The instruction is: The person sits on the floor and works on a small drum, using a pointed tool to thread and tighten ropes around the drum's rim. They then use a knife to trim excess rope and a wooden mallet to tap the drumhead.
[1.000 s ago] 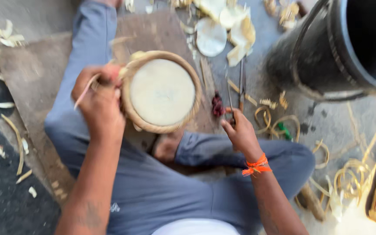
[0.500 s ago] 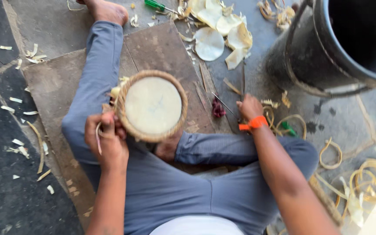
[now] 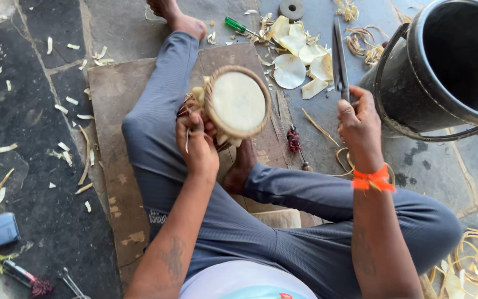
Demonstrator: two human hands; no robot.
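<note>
Nearest the camera, the person is sitting cross-legged in grey trousers on a brown board laid over the stone floor. The left hand is gripping the round woven basket by its left rim, fingers clenched around the edge and a thin cane strip, with the pale disc base facing up toward the camera. The basket is hovering over the left knee, tilted slightly.

To the right, the right hand, an orange thread at its wrist, is clenched around the handles of a long pair of dark shears. Their long axis is running straight away from the body, tip pointing far, and they are lying well apart from the basket, to its right. The left hand is the one touching the basket.

Farther out, pale cut discs, a green-handled screwdriver and a black bucket are lying on the floor.

Compared with half a second ago, the right hand, then reaching low on the floor, is now lifted and holding the shears.
</note>
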